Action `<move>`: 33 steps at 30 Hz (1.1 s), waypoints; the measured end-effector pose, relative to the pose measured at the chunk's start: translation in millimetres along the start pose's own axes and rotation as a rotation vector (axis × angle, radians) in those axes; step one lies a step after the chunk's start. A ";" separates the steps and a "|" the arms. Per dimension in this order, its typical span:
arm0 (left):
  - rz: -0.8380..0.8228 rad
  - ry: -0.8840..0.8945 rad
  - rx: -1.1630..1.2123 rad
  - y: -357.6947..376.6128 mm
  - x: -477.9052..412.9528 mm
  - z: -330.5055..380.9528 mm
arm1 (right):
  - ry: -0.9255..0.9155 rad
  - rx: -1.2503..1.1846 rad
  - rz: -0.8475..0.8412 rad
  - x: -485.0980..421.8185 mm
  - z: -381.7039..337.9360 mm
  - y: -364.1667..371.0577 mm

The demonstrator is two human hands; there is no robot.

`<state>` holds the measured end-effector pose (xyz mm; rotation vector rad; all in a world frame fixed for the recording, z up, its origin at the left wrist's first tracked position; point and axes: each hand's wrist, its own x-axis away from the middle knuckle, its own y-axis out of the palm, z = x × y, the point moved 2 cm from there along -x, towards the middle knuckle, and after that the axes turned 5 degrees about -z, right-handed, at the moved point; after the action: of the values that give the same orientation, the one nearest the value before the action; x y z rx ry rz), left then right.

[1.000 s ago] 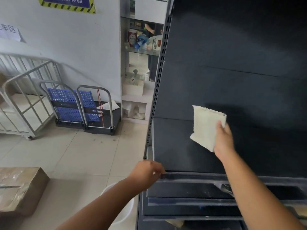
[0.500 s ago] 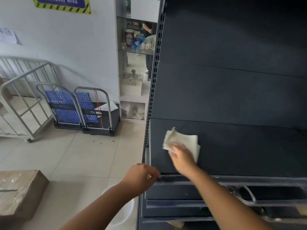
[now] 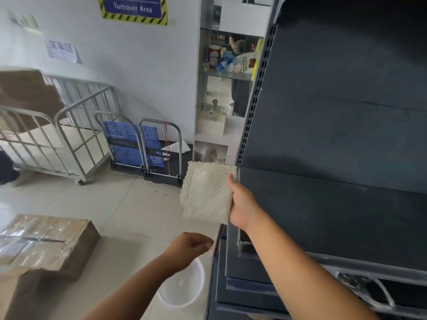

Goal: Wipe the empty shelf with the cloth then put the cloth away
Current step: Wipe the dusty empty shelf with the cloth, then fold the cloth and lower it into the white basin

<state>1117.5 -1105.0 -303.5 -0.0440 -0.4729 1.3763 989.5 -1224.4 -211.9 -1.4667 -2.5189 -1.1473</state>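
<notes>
The dark empty shelf (image 3: 328, 211) fills the right side of the head view. My right hand (image 3: 241, 203) grips a cream textured cloth (image 3: 206, 192) by its right edge, and the cloth hangs in the air just left of the shelf's left upright, over the floor. My left hand (image 3: 190, 247) is lower, off the shelf's front rail, its fingers loosely curled with nothing in them. A white bucket (image 3: 182, 289) sits on the floor below my left hand.
A taped cardboard box (image 3: 44, 245) lies on the floor at the lower left. Folded platform trolleys (image 3: 143, 148) and a metal cage cart (image 3: 62, 139) stand against the white wall. Lower shelves with wire parts (image 3: 367, 289) lie under the wiped one.
My right hand wiped leftward across the shelf, then carried the cloth off its left end into the air. My left hand let go of the front rail and drew back.
</notes>
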 end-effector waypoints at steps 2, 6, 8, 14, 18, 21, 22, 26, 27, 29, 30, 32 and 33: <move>0.133 -0.131 0.496 -14.4 -1.4 -13.6 | 0.026 0.022 -0.016 1.2 1.8 2.0; 0.129 -0.133 1.203 -36.2 -4.8 -24.8 | 0.104 0.094 0.034 7.4 16.5 1.4; 0.007 -0.041 1.245 -42.4 0.7 -23.9 | 0.128 0.124 0.029 13.5 23.7 0.5; 0.031 0.105 0.813 -56.8 22.1 -5.5 | -0.160 0.699 0.130 25.6 37.9 9.5; 0.213 0.082 0.731 -53.9 36.3 4.0 | -0.300 0.884 0.199 37.6 49.2 20.4; 0.370 0.017 0.691 -44.3 46.0 2.4 | -0.158 0.755 0.202 40.8 61.8 12.3; 0.413 0.002 0.687 -41.7 48.9 1.2 | -0.095 0.658 0.147 40.4 67.5 9.3; 0.519 0.008 0.687 -44.4 57.1 -1.6 | 0.087 0.444 -0.058 41.4 75.3 2.2; 0.531 0.003 0.675 -45.5 57.9 -3.9 | 0.094 0.487 -0.070 40.4 78.7 -0.3; 0.547 -0.022 0.650 -43.2 57.7 -12.3 | 0.058 0.623 -0.035 40.8 87.9 -4.9; 0.554 -0.033 0.645 -40.6 56.7 -16.9 | 0.025 0.676 -0.001 41.1 92.2 -6.9; 0.580 -0.066 0.628 -37.7 52.9 -23.4 | -0.033 0.759 0.070 39.8 99.4 -9.8; 0.593 -0.082 0.608 -39.1 50.5 -25.8 | -0.054 0.800 0.100 36.9 102.9 -11.2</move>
<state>1168.7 -1059.0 -300.0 0.3988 -0.0847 2.0634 994.9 -1138.9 -280.9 -1.3463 -2.4242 -0.0319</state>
